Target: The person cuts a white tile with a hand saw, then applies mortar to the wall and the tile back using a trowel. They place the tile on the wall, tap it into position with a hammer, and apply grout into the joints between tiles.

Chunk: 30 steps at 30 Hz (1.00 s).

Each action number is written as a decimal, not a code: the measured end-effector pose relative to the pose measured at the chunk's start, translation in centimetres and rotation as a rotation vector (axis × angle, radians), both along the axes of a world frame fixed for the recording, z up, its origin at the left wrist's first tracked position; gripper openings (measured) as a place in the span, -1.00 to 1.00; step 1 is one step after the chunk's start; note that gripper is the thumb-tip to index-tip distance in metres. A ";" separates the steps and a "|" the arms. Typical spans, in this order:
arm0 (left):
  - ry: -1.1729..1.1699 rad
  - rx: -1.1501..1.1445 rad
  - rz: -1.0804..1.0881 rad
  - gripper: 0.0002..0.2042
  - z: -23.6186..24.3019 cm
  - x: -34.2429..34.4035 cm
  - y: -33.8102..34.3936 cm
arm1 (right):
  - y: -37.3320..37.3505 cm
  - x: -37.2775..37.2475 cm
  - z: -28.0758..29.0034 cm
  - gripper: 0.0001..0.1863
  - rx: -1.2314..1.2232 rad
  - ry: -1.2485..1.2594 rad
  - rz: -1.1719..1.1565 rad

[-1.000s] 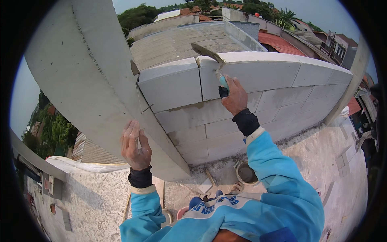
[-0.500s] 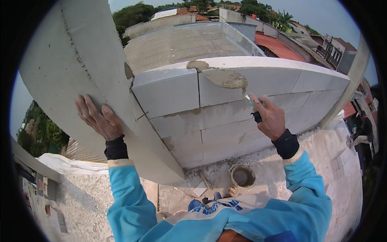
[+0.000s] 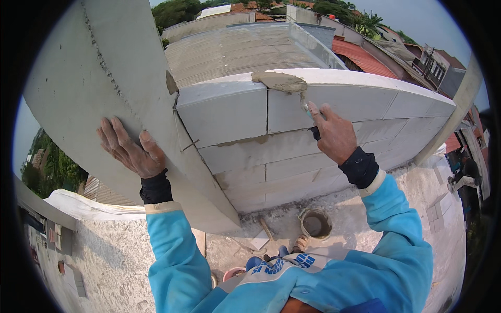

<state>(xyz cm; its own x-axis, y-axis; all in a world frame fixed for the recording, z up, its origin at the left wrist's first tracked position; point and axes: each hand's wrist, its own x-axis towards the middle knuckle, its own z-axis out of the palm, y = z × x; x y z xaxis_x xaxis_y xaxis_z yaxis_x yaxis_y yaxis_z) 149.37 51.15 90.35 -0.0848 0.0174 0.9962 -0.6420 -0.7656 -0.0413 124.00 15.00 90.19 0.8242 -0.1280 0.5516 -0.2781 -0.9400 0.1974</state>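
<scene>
My left hand [image 3: 134,148] lies flat with fingers spread against the grey concrete column [image 3: 68,78]. In my right hand [image 3: 334,136] is the handle of a trowel [image 3: 284,82], gripped with fingers wrapped round it. Grey mortar coats the trowel's blade, which is at the top edge of the white block wall [image 3: 219,115]. The blade lies just right of the upright joint between two top-course blocks. How much mortar sits beneath the blade is hidden.
A bucket of grey mortar [image 3: 327,235] stands on the rough floor by the wall's foot. Near it lie a hammer-like tool [image 3: 266,229] and a small white piece [image 3: 259,240]. A metal rod [image 3: 190,145] sticks out beside the column. Another person [image 3: 468,169] is at far right.
My right hand has moved left and slightly up with the trowel, bringing the blade from the block's face to its top edge. My left hand stays on the column.
</scene>
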 end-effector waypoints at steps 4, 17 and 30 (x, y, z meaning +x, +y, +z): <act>-0.007 -0.003 0.005 -0.40 -0.1 0.0 -0.3 | 2.0 -5.5 -1.1 -0.23 0.123 -0.104 0.078; -0.014 0.007 0.036 -0.41 0.1 -0.4 -0.1 | -0.5 5.3 2.6 -0.41 0.145 -0.041 0.024; -0.032 0.021 0.036 -0.40 -0.5 0.3 0.1 | -1.1 -4.4 0.6 -0.29 0.206 -0.130 0.151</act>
